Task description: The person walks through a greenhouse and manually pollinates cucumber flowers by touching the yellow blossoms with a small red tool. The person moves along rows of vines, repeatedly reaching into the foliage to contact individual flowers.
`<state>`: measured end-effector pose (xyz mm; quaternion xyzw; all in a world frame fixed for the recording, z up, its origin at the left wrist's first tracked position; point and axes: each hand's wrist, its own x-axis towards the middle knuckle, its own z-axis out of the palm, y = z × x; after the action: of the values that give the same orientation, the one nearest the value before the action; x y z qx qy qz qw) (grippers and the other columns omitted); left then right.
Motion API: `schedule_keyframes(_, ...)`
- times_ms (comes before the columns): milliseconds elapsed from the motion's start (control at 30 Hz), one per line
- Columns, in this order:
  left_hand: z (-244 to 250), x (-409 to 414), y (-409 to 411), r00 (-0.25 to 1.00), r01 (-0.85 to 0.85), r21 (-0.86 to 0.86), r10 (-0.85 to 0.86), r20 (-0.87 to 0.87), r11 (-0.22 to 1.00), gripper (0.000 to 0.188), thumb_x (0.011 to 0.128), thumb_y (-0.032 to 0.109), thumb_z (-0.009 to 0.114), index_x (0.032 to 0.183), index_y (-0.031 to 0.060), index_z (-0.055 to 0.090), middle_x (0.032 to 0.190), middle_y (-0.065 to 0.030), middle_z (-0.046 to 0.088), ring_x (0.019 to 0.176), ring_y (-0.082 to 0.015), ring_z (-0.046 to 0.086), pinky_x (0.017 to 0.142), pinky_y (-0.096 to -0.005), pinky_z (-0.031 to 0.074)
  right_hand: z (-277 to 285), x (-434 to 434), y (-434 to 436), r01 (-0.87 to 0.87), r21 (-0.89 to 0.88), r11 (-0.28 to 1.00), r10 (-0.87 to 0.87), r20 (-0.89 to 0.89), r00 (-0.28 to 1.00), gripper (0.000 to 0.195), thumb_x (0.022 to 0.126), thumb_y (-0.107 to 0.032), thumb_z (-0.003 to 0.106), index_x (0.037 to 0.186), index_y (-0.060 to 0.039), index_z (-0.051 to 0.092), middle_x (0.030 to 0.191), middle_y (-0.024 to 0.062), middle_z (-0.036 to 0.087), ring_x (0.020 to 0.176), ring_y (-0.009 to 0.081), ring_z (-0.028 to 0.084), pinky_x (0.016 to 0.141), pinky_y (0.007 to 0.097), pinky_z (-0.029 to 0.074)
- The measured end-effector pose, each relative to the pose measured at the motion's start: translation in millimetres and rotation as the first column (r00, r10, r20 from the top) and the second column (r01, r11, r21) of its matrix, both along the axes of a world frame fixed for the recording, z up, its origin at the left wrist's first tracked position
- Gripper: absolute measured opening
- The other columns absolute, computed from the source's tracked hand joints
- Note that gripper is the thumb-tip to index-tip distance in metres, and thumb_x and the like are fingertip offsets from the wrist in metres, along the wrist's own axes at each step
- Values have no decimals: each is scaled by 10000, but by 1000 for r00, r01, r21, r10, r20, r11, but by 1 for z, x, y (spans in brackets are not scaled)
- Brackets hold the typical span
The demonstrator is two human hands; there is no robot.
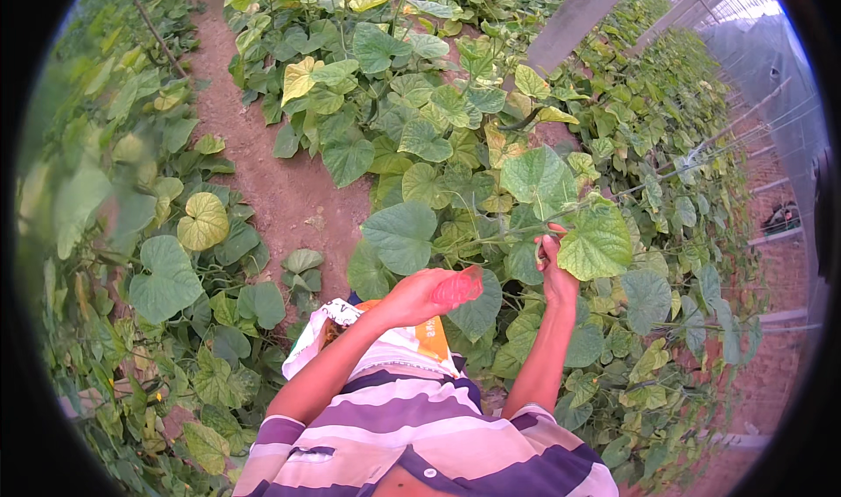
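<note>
My left hand (420, 296) is closed around a bundle of thin red plastic ties or twine (458, 287), in front of my waist. To its right, my right hand (555, 260) is raised among the leaves, its fingers around a thin green stem or tendril (540, 255) of a cucumber vine. A broad green leaf (595, 239) hangs just right of those fingers, and another leaf (539, 178) stands above them. Below my left hand, a white and orange printed bag (430, 341) hangs at my waist.
Dense vines grow on both sides of a bare dirt path (295, 195). A concrete post (578, 21) leans across the upper right. Strings (729, 139) run from the vine towards plastic sheeting (775, 70). A slim dark pole (154, 27) stands at upper left.
</note>
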<state>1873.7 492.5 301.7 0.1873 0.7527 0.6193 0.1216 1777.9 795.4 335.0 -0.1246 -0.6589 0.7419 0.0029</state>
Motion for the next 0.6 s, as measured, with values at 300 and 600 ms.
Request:
schedule_keyframes(300, -29, -113, 25, 953, 302, -113, -299, 40, 947, 439, 833, 276, 760, 1181, 28, 661, 1038, -220, 706, 991, -429, 670, 873, -477, 526, 5, 7, -40, 138, 6, 990, -138, 10, 990, 373, 918, -46, 792, 1238, -27, 601, 995, 68, 674, 774, 133, 636, 633, 269, 516)
schedule_keyframes(600, 2, -144, 42, 949, 239, -191, -271, -161, 952, 385, 821, 226, 750, 1155, 47, 676, 1061, -188, 727, 1014, -424, 677, 867, -523, 540, -6, 20, -64, 302, 362, 882, -293, -80, 953, 336, 900, -87, 831, 1168, -38, 633, 1058, 20, 653, 910, 120, 612, 832, 291, 510)
